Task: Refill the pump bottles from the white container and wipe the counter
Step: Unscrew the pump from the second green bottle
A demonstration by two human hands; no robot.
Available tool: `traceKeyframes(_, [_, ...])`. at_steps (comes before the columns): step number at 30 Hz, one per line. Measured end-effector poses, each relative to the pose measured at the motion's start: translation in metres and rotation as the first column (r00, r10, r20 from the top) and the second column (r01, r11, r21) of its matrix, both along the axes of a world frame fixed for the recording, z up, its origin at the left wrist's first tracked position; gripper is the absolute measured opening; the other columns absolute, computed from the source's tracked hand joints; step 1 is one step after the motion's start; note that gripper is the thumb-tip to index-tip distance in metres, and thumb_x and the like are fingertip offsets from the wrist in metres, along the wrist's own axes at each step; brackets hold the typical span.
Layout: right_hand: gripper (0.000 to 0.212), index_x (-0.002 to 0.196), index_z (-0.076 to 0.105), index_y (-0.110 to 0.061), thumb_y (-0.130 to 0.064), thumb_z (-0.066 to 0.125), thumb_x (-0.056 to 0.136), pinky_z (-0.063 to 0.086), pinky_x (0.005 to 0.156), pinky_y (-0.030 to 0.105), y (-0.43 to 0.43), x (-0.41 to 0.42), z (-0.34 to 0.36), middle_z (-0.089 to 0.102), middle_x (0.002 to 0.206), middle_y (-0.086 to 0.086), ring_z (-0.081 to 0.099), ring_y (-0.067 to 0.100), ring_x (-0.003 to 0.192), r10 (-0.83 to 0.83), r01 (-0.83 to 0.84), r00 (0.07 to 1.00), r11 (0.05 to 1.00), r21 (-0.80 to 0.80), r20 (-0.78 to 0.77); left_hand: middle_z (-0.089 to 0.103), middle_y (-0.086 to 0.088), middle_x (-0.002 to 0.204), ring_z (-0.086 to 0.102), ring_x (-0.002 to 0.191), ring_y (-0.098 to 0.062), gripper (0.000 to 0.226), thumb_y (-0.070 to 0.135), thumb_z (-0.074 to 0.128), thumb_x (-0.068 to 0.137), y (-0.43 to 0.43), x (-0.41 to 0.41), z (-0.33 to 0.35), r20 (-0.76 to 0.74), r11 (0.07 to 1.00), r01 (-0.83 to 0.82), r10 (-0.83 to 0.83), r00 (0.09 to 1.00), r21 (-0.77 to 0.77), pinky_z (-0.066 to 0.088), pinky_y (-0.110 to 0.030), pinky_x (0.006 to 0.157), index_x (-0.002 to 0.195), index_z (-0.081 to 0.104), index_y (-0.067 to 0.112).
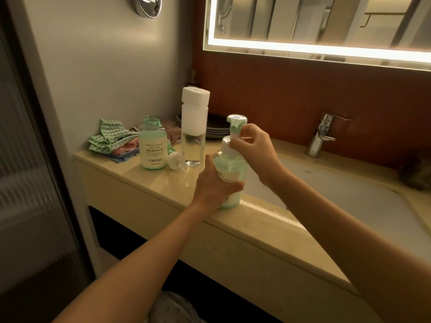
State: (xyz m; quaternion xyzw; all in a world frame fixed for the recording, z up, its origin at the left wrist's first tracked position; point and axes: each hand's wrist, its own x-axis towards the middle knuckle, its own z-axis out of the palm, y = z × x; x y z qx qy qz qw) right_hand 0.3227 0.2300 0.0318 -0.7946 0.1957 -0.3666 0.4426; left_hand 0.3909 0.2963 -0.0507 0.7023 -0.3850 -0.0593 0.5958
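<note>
A pale green pump bottle (233,170) stands on the counter's front edge beside the sink. My left hand (215,183) is wrapped around its body. My right hand (253,144) grips the white collar of its pump head (236,127), which sits on the bottle's neck. Farther left stands a second green bottle (152,148) labelled YAPING, its neck uncovered, with its pump head (175,159) lying on the counter beside it. Behind them rises the tall white container (194,122) with a clear lower part.
Folded green, pink and blue cloths (112,141) lie in the back left corner of the beige counter (144,180). Dark plates (218,128) are stacked behind the container. The white sink (338,194) and chrome tap (323,136) lie to the right, under a lit mirror (326,24).
</note>
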Motion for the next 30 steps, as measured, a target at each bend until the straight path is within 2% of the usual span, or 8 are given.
traceKeyframes(3, [0.033, 0.119, 0.054, -0.010, -0.012, 0.058, 0.086, 0.044, 0.073, 0.023, 0.001, -0.002, 0.002, 0.059, 0.102, 0.001, 0.055, 0.014, 0.093, 0.113, -0.113, 0.994, 0.986, 0.125, 0.012, 0.045, 0.007, 0.109, 0.046, 0.100, -0.011, 0.082, 0.024, 0.080, 0.066, 0.000, 0.000, 0.001, 0.013, 1.000, 0.002, -0.002, 1.000, 0.013, 0.042, -0.025, 0.086, 0.129, 0.027, 0.019])
traceKeyframes(6, [0.045, 0.116, 0.051, -0.013, -0.034, 0.068, 0.080, 0.048, 0.082, 0.028, 0.000, 0.002, -0.001, 0.057, 0.111, 0.002, 0.054, 0.015, 0.100, -0.025, 0.024, 0.999, 0.999, -0.037, -0.029, 0.046, 0.007, 0.111, 0.046, 0.102, -0.011, 0.084, 0.025, 0.080, 0.066, 0.002, 0.000, 0.001, 0.021, 1.000, 0.006, -0.007, 1.000, 0.029, 0.042, -0.025, 0.087, 0.130, 0.025, 0.019])
traceKeyframes(9, [0.044, 0.105, 0.052, -0.014, -0.036, 0.074, 0.074, 0.044, 0.072, 0.021, 0.000, 0.003, -0.003, 0.055, 0.107, 0.001, 0.052, 0.014, 0.095, -0.148, 0.143, 0.989, 0.976, -0.164, -0.019, 0.049, 0.003, 0.118, 0.048, 0.105, -0.014, 0.085, 0.026, 0.080, 0.067, 0.002, 0.000, 0.000, 0.033, 0.999, 0.012, -0.013, 0.999, 0.044, 0.043, -0.027, 0.089, 0.131, 0.024, 0.018])
traceKeyframes(15, [0.028, 0.110, 0.056, -0.009, -0.005, 0.056, 0.083, 0.043, 0.084, 0.030, -0.001, -0.007, 0.000, 0.060, 0.095, 0.002, 0.055, 0.016, 0.093, 0.134, -0.146, 0.989, 0.953, 0.265, 0.063, 0.048, 0.002, 0.117, 0.046, 0.101, -0.011, 0.084, 0.026, 0.080, 0.066, 0.003, 0.000, 0.001, 0.057, 0.999, -0.001, -0.002, 0.998, 0.043, 0.042, -0.025, 0.086, 0.130, 0.025, 0.018])
traceKeyframes(18, [0.040, 0.118, 0.049, -0.015, -0.018, 0.066, 0.082, 0.046, 0.080, 0.024, -0.002, -0.006, 0.002, 0.058, 0.106, 0.001, 0.055, 0.013, 0.097, 0.085, -0.090, 0.996, 0.983, 0.161, 0.037, 0.049, 0.001, 0.120, 0.049, 0.107, -0.016, 0.084, 0.026, 0.080, 0.067, 0.004, 0.000, 0.001, 0.042, 0.999, 0.007, -0.009, 0.999, 0.046, 0.042, -0.025, 0.086, 0.130, 0.025, 0.019])
traceKeyframes(21, [0.050, 0.108, 0.048, -0.016, -0.034, 0.076, 0.071, 0.049, 0.081, 0.029, -0.002, -0.002, -0.001, 0.054, 0.109, 0.002, 0.054, 0.015, 0.098, -0.087, 0.086, 0.996, 0.996, -0.038, -0.027, 0.049, -0.003, 0.124, 0.049, 0.111, -0.018, 0.084, 0.026, 0.079, 0.068, 0.005, -0.001, 0.002, 0.050, 0.998, 0.003, -0.007, 0.999, 0.065, 0.041, -0.025, 0.085, 0.131, 0.024, 0.017])
traceKeyframes(26, [0.037, 0.108, 0.050, -0.015, -0.016, 0.070, 0.077, 0.044, 0.070, 0.019, 0.002, -0.003, -0.005, 0.056, 0.106, 0.001, 0.055, 0.014, 0.094, -0.014, 0.015, 1.000, 0.996, 0.086, -0.008, 0.049, -0.002, 0.124, 0.049, 0.110, -0.017, 0.084, 0.025, 0.079, 0.068, 0.006, -0.002, 0.003, 0.062, 0.997, -0.008, 0.004, 0.998, 0.072, 0.041, -0.025, 0.086, 0.131, 0.024, 0.018])
traceKeyframes(30, [0.043, 0.120, 0.045, -0.014, -0.014, 0.065, 0.082, 0.045, 0.075, 0.023, 0.004, -0.005, -0.006, 0.055, 0.113, 0.001, 0.054, 0.018, 0.104, 0.092, -0.092, 0.996, 0.982, 0.166, 0.008, 0.049, -0.001, 0.123, 0.048, 0.103, -0.012, 0.083, 0.025, 0.079, 0.068, 0.006, -0.002, 0.003, 0.063, 0.998, 0.002, -0.006, 0.998, 0.067, 0.041, -0.024, 0.084, 0.131, 0.024, 0.018])
